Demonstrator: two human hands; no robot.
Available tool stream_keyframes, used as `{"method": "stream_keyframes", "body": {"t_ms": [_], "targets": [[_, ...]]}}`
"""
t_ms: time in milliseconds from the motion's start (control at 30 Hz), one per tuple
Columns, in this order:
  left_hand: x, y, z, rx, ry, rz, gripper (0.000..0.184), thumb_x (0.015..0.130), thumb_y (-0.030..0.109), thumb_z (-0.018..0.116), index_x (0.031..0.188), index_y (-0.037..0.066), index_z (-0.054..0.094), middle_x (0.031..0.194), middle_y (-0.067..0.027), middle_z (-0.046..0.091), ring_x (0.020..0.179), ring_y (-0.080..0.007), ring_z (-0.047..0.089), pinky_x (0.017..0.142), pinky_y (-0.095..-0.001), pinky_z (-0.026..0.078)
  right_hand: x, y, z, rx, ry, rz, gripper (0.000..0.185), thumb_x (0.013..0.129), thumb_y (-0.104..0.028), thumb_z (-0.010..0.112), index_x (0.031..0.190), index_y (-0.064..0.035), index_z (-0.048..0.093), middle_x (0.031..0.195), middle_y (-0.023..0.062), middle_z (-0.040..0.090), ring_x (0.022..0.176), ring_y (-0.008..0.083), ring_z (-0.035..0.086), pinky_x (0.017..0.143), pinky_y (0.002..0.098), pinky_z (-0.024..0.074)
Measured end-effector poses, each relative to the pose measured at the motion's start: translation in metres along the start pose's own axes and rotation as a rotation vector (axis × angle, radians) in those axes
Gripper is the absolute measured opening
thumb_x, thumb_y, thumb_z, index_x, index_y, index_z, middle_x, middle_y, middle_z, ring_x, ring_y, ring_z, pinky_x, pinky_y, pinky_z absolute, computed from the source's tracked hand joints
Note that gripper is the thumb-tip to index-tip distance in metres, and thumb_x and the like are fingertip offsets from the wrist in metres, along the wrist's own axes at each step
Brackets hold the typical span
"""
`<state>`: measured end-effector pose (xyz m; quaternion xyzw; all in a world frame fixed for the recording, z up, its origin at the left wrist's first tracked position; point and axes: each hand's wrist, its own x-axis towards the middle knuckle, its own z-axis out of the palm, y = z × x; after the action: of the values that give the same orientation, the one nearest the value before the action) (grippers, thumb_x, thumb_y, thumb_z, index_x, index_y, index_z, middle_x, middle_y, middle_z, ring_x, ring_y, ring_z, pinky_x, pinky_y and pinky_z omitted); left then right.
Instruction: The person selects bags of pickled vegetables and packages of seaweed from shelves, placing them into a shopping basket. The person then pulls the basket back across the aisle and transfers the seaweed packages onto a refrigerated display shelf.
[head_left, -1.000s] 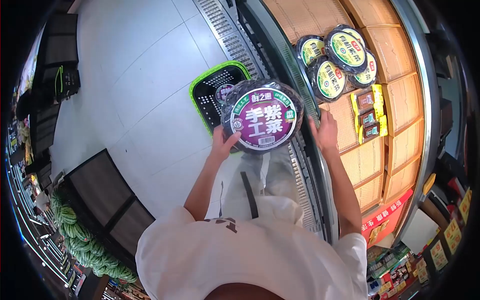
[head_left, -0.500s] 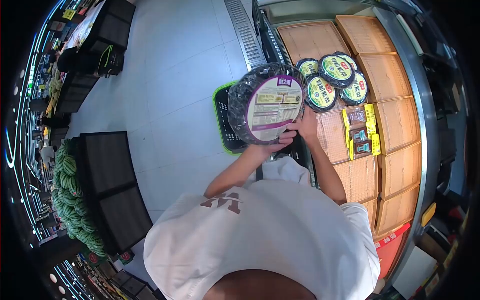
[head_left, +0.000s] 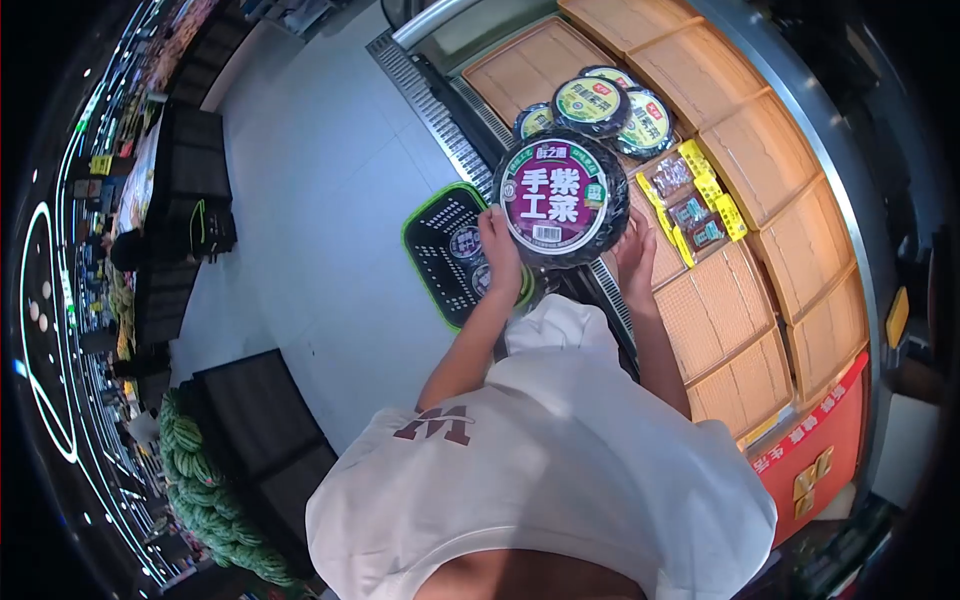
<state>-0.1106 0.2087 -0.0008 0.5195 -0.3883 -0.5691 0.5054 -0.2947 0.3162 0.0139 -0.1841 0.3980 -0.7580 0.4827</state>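
Observation:
A round pack of dried seaweed (head_left: 556,197) with a purple and white label faces up at me, its sides wrapped in dark, shiny film. My left hand (head_left: 500,250) grips its left edge, and my right hand (head_left: 635,255) supports the right edge with the fingers partly hidden behind it. Below and left of it stands a black basket (head_left: 425,225) with a bright green rim; round-labelled packs (head_left: 466,242) lie inside. Several yellow-labelled seaweed packs (head_left: 592,107) are piled on the shelf just beyond the held one.
Small yellow-edged packets (head_left: 690,210) lie on tan display trays (head_left: 710,285) to the right. A metal rail (head_left: 790,110) borders the trays. Dark crates (head_left: 265,420) with green produce (head_left: 205,480) stand at lower left, beside the pale tiled floor (head_left: 330,230).
The pack has turned over, from its printed-text side to its purple label. My hands have moved apart to opposite edges. My view has rotated, showing more of the basket.

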Motion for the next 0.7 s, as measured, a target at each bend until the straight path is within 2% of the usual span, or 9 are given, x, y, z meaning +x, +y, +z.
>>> {"method": "stream_keyframes", "body": {"t_ms": [67, 133, 267, 300, 400, 433, 567, 600, 700], "targets": [[-0.009, 0.011, 0.019, 0.175, -0.119, 0.065, 0.041, 0.107, 0.034, 0.045, 0.129, -0.001, 0.041, 0.097, -0.0070, 0.057, 0.088, -0.0110, 0.052, 0.083, -0.0265, 0.044, -0.006, -0.015, 0.002, -0.284, 0.145, -0.011, 0.049, 0.102, -0.029, 0.056, 0.137, 0.0004, 0.039, 0.116, 0.0147, 0.061, 0.109, 0.0187, 0.059, 0.095, 0.0357, 0.0489], [-0.006, -0.016, 0.030, 0.284, -0.247, 0.145, 0.042, 0.107, 0.033, 0.046, 0.131, -0.001, 0.038, 0.097, -0.0074, 0.057, 0.088, -0.0111, 0.052, 0.081, -0.0266, 0.044, 0.009, 0.009, -0.032, -0.432, 0.245, -0.072, 0.060, 0.088, -0.015, 0.076, 0.136, 0.0022, 0.044, 0.119, 0.0112, 0.063, 0.103, 0.0170, 0.063, 0.091, 0.0311, 0.0509], [0.011, -0.043, 0.047, 0.623, -0.623, 0.024, 0.043, 0.103, 0.031, 0.052, 0.129, -0.004, 0.048, 0.098, -0.0101, 0.060, 0.085, -0.0163, 0.058, 0.076, -0.0305, 0.046, 0.026, 0.034, -0.113, -0.358, 0.414, -0.023, 0.055, 0.085, -0.023, 0.079, 0.126, 0.0043, 0.054, 0.114, 0.0120, 0.066, 0.100, 0.0169, 0.064, 0.089, 0.0301, 0.0514], [0.008, -0.044, 0.048, 0.830, -0.626, 0.236, 0.036, 0.098, 0.026, 0.059, 0.123, 0.000, 0.056, 0.099, -0.0119, 0.061, 0.089, -0.0246, 0.060, 0.075, -0.0353, 0.049, 0.028, 0.047, -0.137, -0.358, 0.530, -0.011, 0.055, 0.085, -0.024, 0.079, 0.125, 0.0040, 0.054, 0.114, 0.0124, 0.066, 0.100, 0.0172, 0.064, 0.089, 0.0301, 0.0513], [0.009, -0.057, 0.040, 1.040, -0.760, 0.587, 0.029, 0.093, 0.022, 0.064, 0.115, 0.004, 0.061, 0.101, -0.0119, 0.062, 0.092, -0.0297, 0.060, 0.078, -0.0401, 0.049, 0.022, 0.087, -0.205, -0.495, 0.807, -0.042, 0.056, 0.085, -0.027, 0.080, 0.124, 0.0037, 0.054, 0.113, 0.0134, 0.067, 0.099, 0.0180, 0.065, 0.089, 0.0306, 0.0520], [0.007, -0.062, 0.037, 1.054, -0.776, 0.573, 0.020, 0.089, 0.019, 0.065, 0.104, 0.006, 0.065, 0.101, -0.0108, 0.063, 0.096, -0.0317, 0.059, 0.081, -0.0448, 0.048, 0.020, 0.097, -0.219, -0.564, 0.886, -0.064, 0.056, 0.084, -0.027, 0.080, 0.124, 0.0037, 0.054, 0.112, 0.0137, 0.067, 0.099, 0.0183, 0.066, 0.088, 0.0309, 0.0523], [0.004, -0.077, 0.025, 1.062, -0.857, 0.779, 0.014, 0.089, 0.017, 0.065, 0.093, 0.003, 0.066, 0.098, -0.0114, 0.065, 0.100, -0.0335, 0.057, 0.082, -0.0437, 0.048, 0.014, 0.111, -0.223, -0.432, 0.789, -0.010, 0.062, 0.082, -0.026, 0.083, 0.126, 0.0048, 0.052, 0.113, 0.0132, 0.066, 0.098, 0.0182, 0.065, 0.086, 0.0306, 0.0532], [0.004, -0.078, 0.025, 1.053, -0.856, 0.770, 0.014, 0.089, 0.016, 0.065, 0.092, 0.003, 0.066, 0.097, -0.0115, 0.065, 0.099, -0.0337, 0.057, 0.082, -0.0437, 0.048, 0.016, 0.111, -0.219, -0.656, 0.792, 0.085, 0.067, 0.082, -0.027, 0.083, 0.129, 0.0059, 0.049, 0.115, 0.0143, 0.065, 0.101, 0.0192, 0.064, 0.088, 0.0313, 0.0529], [0.005, -0.079, 0.027, 1.026, -0.853, 0.747, 0.012, 0.088, 0.015, 0.066, 0.090, 0.003, 0.066, 0.094, -0.0116, 0.065, 0.098, -0.0340, 0.057, 0.082, -0.0437, 0.048, 0.033, 0.145, -0.220, -0.442, 0.639, 0.021, 0.067, 0.084, -0.030, 0.080, 0.131, 0.0062, 0.048, 0.116, 0.0155, 0.064, 0.103, 0.0214, 0.064, 0.091, 0.0330, 0.0517]]}}
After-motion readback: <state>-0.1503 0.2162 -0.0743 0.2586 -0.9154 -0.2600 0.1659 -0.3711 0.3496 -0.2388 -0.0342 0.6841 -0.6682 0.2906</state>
